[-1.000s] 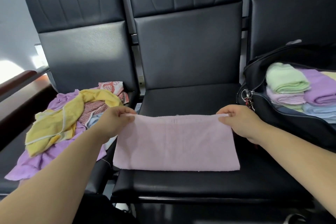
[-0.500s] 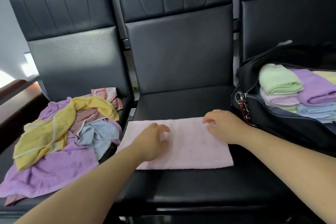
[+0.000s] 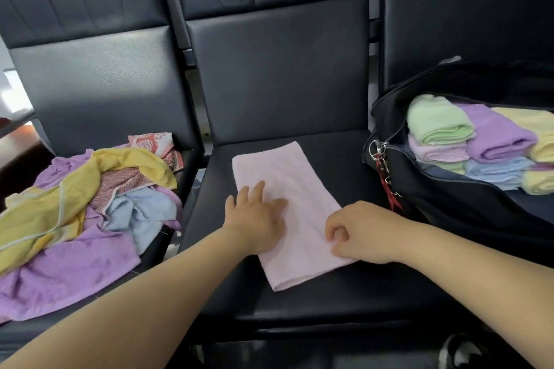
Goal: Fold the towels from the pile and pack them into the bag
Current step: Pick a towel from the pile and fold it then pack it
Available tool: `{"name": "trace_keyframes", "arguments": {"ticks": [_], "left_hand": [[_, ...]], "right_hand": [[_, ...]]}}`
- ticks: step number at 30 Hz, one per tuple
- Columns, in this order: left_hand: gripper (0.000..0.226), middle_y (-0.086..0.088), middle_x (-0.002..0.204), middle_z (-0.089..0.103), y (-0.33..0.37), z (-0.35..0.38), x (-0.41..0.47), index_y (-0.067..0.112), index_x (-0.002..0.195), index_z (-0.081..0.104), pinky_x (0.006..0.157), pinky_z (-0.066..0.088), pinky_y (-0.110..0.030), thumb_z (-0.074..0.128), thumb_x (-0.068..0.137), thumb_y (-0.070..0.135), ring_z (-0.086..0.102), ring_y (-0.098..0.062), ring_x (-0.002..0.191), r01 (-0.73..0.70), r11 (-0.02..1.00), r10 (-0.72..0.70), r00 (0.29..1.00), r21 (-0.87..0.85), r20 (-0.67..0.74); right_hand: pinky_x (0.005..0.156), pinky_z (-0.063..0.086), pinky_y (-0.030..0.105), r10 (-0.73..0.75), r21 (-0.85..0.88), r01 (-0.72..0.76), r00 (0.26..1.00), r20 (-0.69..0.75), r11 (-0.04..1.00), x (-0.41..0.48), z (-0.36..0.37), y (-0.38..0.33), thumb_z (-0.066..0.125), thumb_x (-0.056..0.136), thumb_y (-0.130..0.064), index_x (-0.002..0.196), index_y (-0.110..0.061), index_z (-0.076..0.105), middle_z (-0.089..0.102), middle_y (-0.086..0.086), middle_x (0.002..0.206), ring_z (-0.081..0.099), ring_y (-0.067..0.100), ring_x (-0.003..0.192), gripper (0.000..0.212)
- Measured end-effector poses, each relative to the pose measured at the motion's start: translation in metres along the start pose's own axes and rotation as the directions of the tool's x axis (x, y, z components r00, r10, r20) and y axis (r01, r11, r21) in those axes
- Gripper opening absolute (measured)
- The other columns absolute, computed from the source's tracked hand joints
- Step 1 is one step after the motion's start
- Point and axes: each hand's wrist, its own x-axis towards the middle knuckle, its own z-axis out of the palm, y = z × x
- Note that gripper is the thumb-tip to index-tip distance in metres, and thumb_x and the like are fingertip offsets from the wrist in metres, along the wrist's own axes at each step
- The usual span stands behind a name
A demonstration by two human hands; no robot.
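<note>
A pale pink towel [image 3: 295, 189] lies folded into a long strip on the middle seat [image 3: 344, 293], running from the far left to the near right. My left hand [image 3: 257, 216] rests flat on its left side with fingers spread. My right hand [image 3: 359, 234] sits at the towel's near right edge, fingers curled and pinching the cloth. A pile of unfolded towels [image 3: 81, 207], yellow, purple, blue and patterned, covers the left seat. A black bag [image 3: 449, 204] stands open on the right seat with folded towels [image 3: 479, 141] stacked inside.
Tall black seat backs [image 3: 275, 69] rise behind all three seats. A key ring with a red tag [image 3: 380, 159] hangs from the bag's near corner. A shoe [image 3: 461, 350] shows on the floor at the bottom right.
The pink towel has turned from lying crosswise to lying slantwise and narrower. My left hand moved from its far corner onto its surface. My right hand came down to its near right edge.
</note>
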Motion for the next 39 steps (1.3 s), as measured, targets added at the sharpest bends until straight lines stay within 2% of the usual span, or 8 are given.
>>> {"name": "trace_keyframes", "arguments": {"ticks": [4, 11, 14, 22, 26, 29, 33, 39], "left_hand": [[0.054, 0.002, 0.143, 0.032, -0.001, 0.005, -0.015, 0.041, 0.142, 0.042, 0.106, 0.037, -0.044, 0.053, 0.093, 0.058, 0.037, -0.032, 0.128, 0.103, 0.968, -0.12, 0.991, -0.229, -0.062], [0.036, 0.016, 0.124, 0.058, 0.001, 0.011, -0.061, 0.038, 0.116, 0.064, 0.105, 0.043, -0.024, 0.076, 0.084, 0.027, 0.057, -0.006, 0.116, -0.132, 0.68, 0.217, 0.976, -0.721, 0.025], [0.036, 0.005, 0.101, 0.073, 0.002, 0.008, -0.078, 0.028, 0.106, 0.072, 0.09, 0.055, -0.029, 0.078, 0.079, 0.007, 0.069, -0.016, 0.093, -0.183, 0.566, 0.323, 0.946, -0.804, 0.011], [0.04, 0.022, 0.088, 0.071, -0.006, 0.001, -0.078, 0.046, 0.084, 0.069, 0.084, 0.05, -0.018, 0.077, 0.086, 0.007, 0.067, -0.001, 0.088, -0.358, 0.693, 0.126, 0.914, -0.626, -0.385], [0.019, 0.019, 0.088, 0.068, -0.017, -0.02, -0.076, 0.04, 0.088, 0.07, 0.075, 0.048, -0.018, 0.071, 0.091, 0.021, 0.063, -0.001, 0.084, -0.281, 0.857, 0.072, 0.895, -0.432, -0.44], [0.013, 0.009, 0.088, 0.071, -0.033, -0.038, -0.075, 0.038, 0.089, 0.069, 0.078, 0.052, -0.03, 0.07, 0.09, 0.025, 0.066, -0.009, 0.081, -0.261, 0.824, 0.063, 0.925, -0.503, -0.376], [0.007, -0.019, 0.089, 0.069, -0.05, -0.053, -0.085, 0.024, 0.089, 0.074, 0.074, 0.049, -0.034, 0.073, 0.081, 0.024, 0.06, -0.017, 0.076, -0.273, 0.532, 0.218, 0.959, -0.802, -0.183], [0.005, -0.007, 0.08, 0.068, -0.05, -0.052, -0.078, 0.008, 0.093, 0.073, 0.06, 0.049, -0.021, 0.071, 0.092, 0.004, 0.063, -0.013, 0.069, -0.115, 0.382, 0.235, 0.972, -0.917, -0.024]], "right_hand": [[0.073, 0.046, 0.014, -0.013, 0.14, 0.024, 0.997, -0.076, 0.99, -0.006, 0.015, 0.006, 0.072, 0.085, -0.031, 0.098, -0.034, 0.072, 0.067, -0.015, 0.086, 0.058, -0.003, 0.079, 0.013], [0.086, 0.046, 0.015, -0.028, 0.166, 0.054, 0.988, -0.152, 0.985, -0.018, 0.025, 0.01, 0.072, 0.087, -0.038, 0.108, -0.038, 0.068, 0.06, -0.019, 0.102, 0.055, -0.008, 0.088, 0.022], [0.091, 0.049, 0.022, -0.051, 0.14, 0.069, 0.991, -0.126, 0.988, -0.026, 0.024, 0.009, 0.071, 0.083, -0.043, 0.117, -0.04, 0.063, 0.059, -0.021, 0.113, 0.058, -0.003, 0.099, 0.035], [0.093, 0.048, 0.032, -0.064, 0.019, 0.07, 0.972, -0.228, 0.997, -0.028, 0.039, 0.004, 0.067, 0.089, -0.037, 0.128, -0.036, 0.053, 0.057, -0.019, 0.111, 0.054, 0.01, 0.105, 0.041], [0.073, 0.047, 0.034, -0.034, 0.088, 0.067, 0.941, -0.337, 0.994, -0.025, 0.032, 0.003, 0.059, 0.093, -0.019, 0.111, -0.033, 0.061, 0.058, -0.014, 0.087, 0.055, 0.016, 0.083, 0.023], [0.069, 0.047, 0.031, 0.011, 0.301, 0.112, 0.925, -0.379, 0.947, -0.022, 0.01, 0.005, 0.065, 0.089, -0.018, 0.095, -0.036, 0.063, 0.065, -0.011, 0.079, 0.055, 0.005, 0.069, 0.019], [0.062, 0.05, 0.028, 0.015, 0.71, 0.115, 0.985, -0.174, 0.695, -0.027, -0.02, -0.001, 0.07, 0.089, -0.001, 0.093, -0.02, 0.071, 0.065, 0.002, 0.079, 0.056, 0.012, 0.072, 0.02], [0.065, 0.053, 0.025, 0.047, 0.833, -0.03, 0.999, 0.004, 0.552, -0.028, -0.026, 0.002, 0.071, 0.09, 0.001, 0.097, -0.013, 0.073, 0.064, 0.009, 0.088, 0.061, 0.015, 0.079, 0.016]]}}
